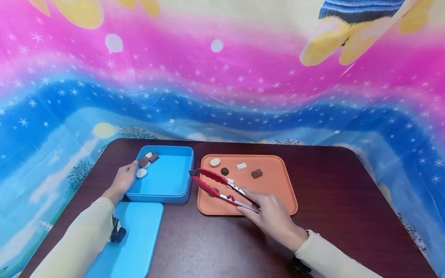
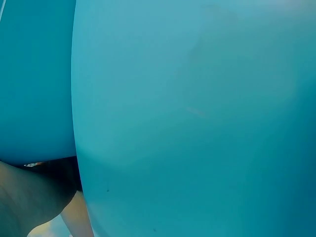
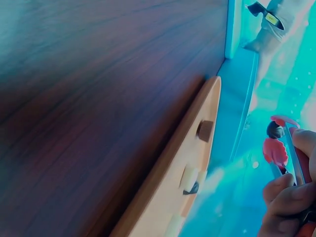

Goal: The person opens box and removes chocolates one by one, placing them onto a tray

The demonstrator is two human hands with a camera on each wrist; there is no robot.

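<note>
My right hand (image 1: 274, 216) grips a pair of red-and-silver tongs (image 1: 206, 186) above the orange tray (image 1: 274, 197). Their dark tips are close together near the right wall of the blue box (image 1: 167, 177); whether anything is between them, I cannot tell. My left hand (image 1: 124, 178) holds that box by its left wall, though some fingers are hidden. Inside, at the left, lie several brown and white chocolate-like pieces, including a round brown one (image 1: 143, 161) and a white oval (image 1: 141, 173). On the tray are a white oval (image 1: 215, 162), a dark round piece (image 1: 225, 171), a white block (image 1: 241, 166) and a brown block (image 1: 257, 173).
A flat blue lid (image 1: 139, 231) lies in front of the box, under my left forearm. Box, lid and tray share a dark brown table (image 1: 333, 200). Behind it hangs a patterned cloth (image 1: 243, 88). More small pieces on the tray are partly behind the tongs.
</note>
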